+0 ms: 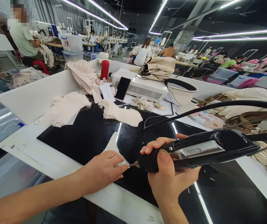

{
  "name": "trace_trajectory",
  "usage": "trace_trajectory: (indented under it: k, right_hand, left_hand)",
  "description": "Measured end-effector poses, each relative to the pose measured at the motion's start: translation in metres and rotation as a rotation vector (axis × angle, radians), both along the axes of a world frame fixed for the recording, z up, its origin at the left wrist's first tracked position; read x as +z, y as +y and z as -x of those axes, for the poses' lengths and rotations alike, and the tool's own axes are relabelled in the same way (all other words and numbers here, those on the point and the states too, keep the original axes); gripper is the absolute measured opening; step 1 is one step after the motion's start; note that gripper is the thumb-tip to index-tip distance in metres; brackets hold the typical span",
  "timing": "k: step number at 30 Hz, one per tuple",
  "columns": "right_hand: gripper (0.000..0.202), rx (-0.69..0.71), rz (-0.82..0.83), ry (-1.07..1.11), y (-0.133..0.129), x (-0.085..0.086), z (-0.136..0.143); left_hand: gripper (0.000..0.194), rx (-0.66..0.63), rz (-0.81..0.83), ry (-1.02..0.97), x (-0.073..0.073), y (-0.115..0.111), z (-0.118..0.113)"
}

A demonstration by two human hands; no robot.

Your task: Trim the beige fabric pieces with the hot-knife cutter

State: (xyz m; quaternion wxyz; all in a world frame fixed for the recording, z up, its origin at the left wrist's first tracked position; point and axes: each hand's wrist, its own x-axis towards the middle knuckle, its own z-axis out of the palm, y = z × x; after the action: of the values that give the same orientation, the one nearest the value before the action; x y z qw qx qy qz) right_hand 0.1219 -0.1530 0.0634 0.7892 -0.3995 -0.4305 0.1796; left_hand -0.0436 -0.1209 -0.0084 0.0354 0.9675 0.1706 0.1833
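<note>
Gripping black corded handheld tool (pixel 194 151) in right hand (pixel 170 172), fingers wrapped around, thumb along top. Holding pale fabric piece (pixel 113 144) against glossy black sheet (pixel 77 141) with left hand (pixel 106 169), fingers together, partly bent. Tool's long axis: roughly sideways, metal tip (pixel 134 164) aimed left at fabric corner by left fingertips; contact: can't tell. Fabric's other point: facing away from body. Close to near edge of white table (pixel 42 155). Room to move: bare sheet left and lower right. Limited beyond by cut fabric stacks (pixel 67 107), past tool by black cable (pixel 241 102).
</note>
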Motion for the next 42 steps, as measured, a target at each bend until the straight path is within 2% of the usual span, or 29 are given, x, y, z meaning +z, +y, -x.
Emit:
trace_trajectory:
  k: [16,22,28,35,42]
  right_hand:
    - [0.040,0.009,-0.037,-0.013,-0.003,0.001,0.003]
    - [0.038,0.073,-0.044,-0.007,-0.006,0.001,0.003]
    - [0.040,0.033,-0.061,0.011,0.005,0.007,0.006]
    - [0.040,0.096,-0.052,0.047,0.015,0.006,0.008]
    - [0.040,0.080,-0.033,0.019,0.014,0.003,0.010]
  left_hand:
    - [0.031,0.023,0.010,-0.062,0.008,0.002,0.005]
    - [0.031,0.020,0.042,-0.081,0.010,-0.001,0.010]
    - [0.031,0.014,0.036,-0.079,0.006,0.000,0.011]
    - [0.032,0.020,0.021,-0.107,0.003,0.000,0.010]
    - [0.035,0.016,0.024,-0.107,0.008,-0.001,0.010]
